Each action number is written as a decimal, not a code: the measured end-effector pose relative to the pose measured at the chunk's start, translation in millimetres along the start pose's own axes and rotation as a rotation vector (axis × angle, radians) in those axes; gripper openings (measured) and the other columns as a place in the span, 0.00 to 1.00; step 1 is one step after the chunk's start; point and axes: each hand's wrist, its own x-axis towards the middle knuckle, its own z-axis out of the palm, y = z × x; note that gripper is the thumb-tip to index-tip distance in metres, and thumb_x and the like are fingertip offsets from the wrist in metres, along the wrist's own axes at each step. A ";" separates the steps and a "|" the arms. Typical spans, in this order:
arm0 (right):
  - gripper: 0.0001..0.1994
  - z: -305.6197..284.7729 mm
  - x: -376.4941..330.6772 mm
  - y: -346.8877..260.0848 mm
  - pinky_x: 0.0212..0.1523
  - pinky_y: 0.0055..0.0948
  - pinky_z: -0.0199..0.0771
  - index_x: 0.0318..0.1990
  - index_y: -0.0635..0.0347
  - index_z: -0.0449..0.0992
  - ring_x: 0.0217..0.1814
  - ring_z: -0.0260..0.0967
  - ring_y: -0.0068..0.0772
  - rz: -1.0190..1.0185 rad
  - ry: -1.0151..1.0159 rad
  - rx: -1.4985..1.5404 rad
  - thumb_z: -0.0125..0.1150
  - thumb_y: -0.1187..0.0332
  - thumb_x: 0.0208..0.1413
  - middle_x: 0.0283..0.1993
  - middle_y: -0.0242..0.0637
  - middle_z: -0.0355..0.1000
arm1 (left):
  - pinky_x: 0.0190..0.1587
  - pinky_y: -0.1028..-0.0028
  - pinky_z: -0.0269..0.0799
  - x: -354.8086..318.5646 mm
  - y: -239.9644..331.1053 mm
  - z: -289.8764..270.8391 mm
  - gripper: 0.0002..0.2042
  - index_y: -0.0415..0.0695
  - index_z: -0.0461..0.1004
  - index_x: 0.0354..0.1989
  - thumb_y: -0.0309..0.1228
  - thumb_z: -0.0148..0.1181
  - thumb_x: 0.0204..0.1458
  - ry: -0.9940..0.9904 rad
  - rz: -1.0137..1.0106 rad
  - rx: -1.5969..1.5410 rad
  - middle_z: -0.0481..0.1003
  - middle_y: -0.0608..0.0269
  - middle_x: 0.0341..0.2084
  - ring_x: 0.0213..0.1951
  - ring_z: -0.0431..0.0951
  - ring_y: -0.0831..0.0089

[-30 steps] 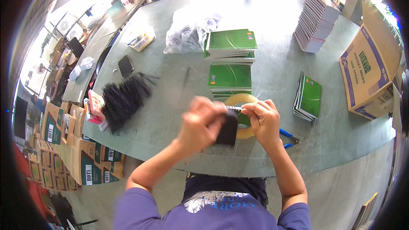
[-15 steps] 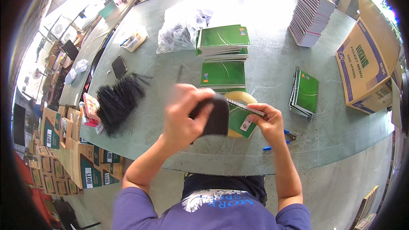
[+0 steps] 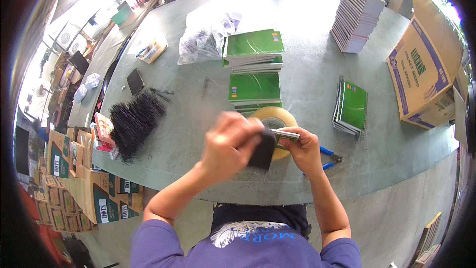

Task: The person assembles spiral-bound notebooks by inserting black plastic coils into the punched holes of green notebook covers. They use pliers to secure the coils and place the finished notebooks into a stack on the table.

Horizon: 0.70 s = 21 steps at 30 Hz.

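My left hand [image 3: 229, 141], somewhat blurred, is closed on a dark, flat, flexible piece [image 3: 262, 154] with a rounded look; its exact kind I cannot make out. That piece hangs against the spine side of a small green notebook [image 3: 286, 133], which my right hand [image 3: 304, 150] pinches between thumb and fingers. The notebook is seen nearly edge-on and partly hidden by the dark piece. Just under it lies a yellowish tape roll [image 3: 283, 116]. Close to my right hand are blue-handled pliers [image 3: 329, 159] on the table.
Green notebooks stand in stacks [image 3: 255, 87] ahead, with a smaller stack [image 3: 351, 106] to the right. Farther off rise a tall stack of spiral notebooks [image 3: 358, 17] and an open carton [image 3: 416, 79]. Leftward lie black spiral coils [image 3: 136, 121], a phone [image 3: 135, 80] and a plastic bag [image 3: 204, 39].
My left hand has moved slightly right and down with the dark piece. The notebook in my right hand has tilted from showing its green cover to nearly edge-on.
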 end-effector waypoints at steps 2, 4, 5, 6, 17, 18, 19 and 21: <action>0.11 -0.4 0.5 0.0 0.47 0.21 0.71 0.45 0.66 0.75 0.45 0.71 0.21 0.004 -0.024 0.004 0.57 0.82 0.53 0.43 0.36 0.76 | 0.36 0.69 0.76 -0.1 -1.8 3.2 0.14 0.47 0.77 0.37 0.23 0.65 0.39 -0.013 -0.018 0.030 0.74 0.62 0.32 0.34 0.75 0.66; 0.10 1.2 1.3 -1.7 0.47 0.21 0.71 0.44 0.65 0.77 0.43 0.71 0.19 -0.006 -0.002 -0.016 0.57 0.81 0.54 0.42 0.34 0.77 | 0.35 0.69 0.76 -4.4 -4.7 7.7 0.13 0.47 0.77 0.37 0.23 0.65 0.39 -0.012 -0.044 0.064 0.73 0.62 0.32 0.35 0.75 0.67; 0.11 0.1 3.9 -2.6 0.47 0.20 0.71 0.44 0.64 0.77 0.43 0.71 0.19 -0.006 -0.010 -0.026 0.57 0.81 0.54 0.42 0.34 0.77 | 0.36 0.69 0.75 -14.7 -1.6 11.6 0.13 0.46 0.78 0.36 0.22 0.66 0.39 -0.121 -0.060 0.001 0.74 0.61 0.32 0.36 0.75 0.65; 0.11 -0.4 5.8 -4.0 0.47 0.20 0.71 0.44 0.64 0.77 0.44 0.71 0.19 -0.005 -0.019 -0.035 0.57 0.81 0.54 0.42 0.34 0.77 | 0.37 0.70 0.74 -24.1 2.6 14.7 0.13 0.46 0.78 0.35 0.22 0.67 0.38 -0.229 -0.076 -0.062 0.75 0.60 0.32 0.36 0.76 0.64; 0.15 -6.1 2.3 -0.3 0.43 0.22 0.71 0.49 0.62 0.75 0.41 0.71 0.19 -0.009 -0.064 -0.300 0.58 0.80 0.52 0.39 0.37 0.78 | 0.37 0.65 0.73 20.4 7.2 11.2 0.13 0.44 0.76 0.39 0.24 0.65 0.42 0.083 -0.090 -0.005 0.72 0.57 0.30 0.36 0.74 0.60; 0.15 -6.7 1.1 -0.8 0.44 0.21 0.71 0.49 0.63 0.75 0.42 0.70 0.17 -0.002 -0.067 -0.291 0.58 0.79 0.53 0.40 0.36 0.78 | 0.37 0.65 0.73 0.9 10.4 23.7 0.12 0.43 0.76 0.40 0.24 0.63 0.44 -0.125 -0.097 -0.093 0.71 0.56 0.32 0.36 0.74 0.60; 0.14 -5.2 3.9 -7.8 0.45 0.20 0.70 0.49 0.65 0.75 0.43 0.69 0.16 -0.002 -0.080 -0.285 0.58 0.79 0.54 0.41 0.34 0.77 | 0.38 0.64 0.73 -22.4 16.6 32.7 0.12 0.43 0.77 0.39 0.25 0.64 0.43 -0.264 -0.159 -0.165 0.72 0.54 0.33 0.37 0.75 0.59; 0.14 -3.5 5.4 -8.2 0.47 0.20 0.69 0.50 0.65 0.75 0.45 0.69 0.18 0.030 -0.094 -0.211 0.59 0.76 0.54 0.45 0.35 0.76 | 0.40 0.63 0.74 -70.4 27.7 49.5 0.12 0.43 0.77 0.38 0.26 0.65 0.43 -0.446 -0.262 -0.260 0.73 0.53 0.35 0.39 0.75 0.57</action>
